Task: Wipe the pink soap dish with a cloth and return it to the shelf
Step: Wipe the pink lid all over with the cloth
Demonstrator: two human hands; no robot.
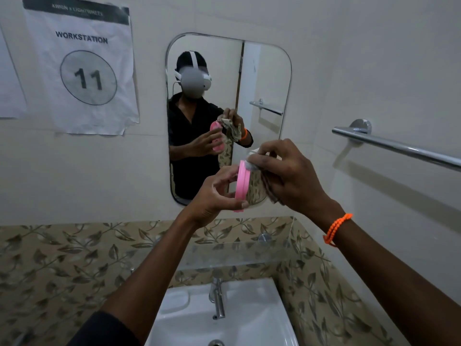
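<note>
left hand (214, 196) fingers grip pink soap dish (241, 186) (on edge) | right hand (287, 176) fingers clutch cloth (255, 189)

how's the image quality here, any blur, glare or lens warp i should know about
Head view: dim, flat indoor light; the towel bar throws a soft shadow on the wall and bows from wide-angle warp. The pink soap dish and both hands, left hand and right hand, are reasonably sharp; the cloth looks slightly smeared. The face in the mirror is blurred. No strong glare.
</note>
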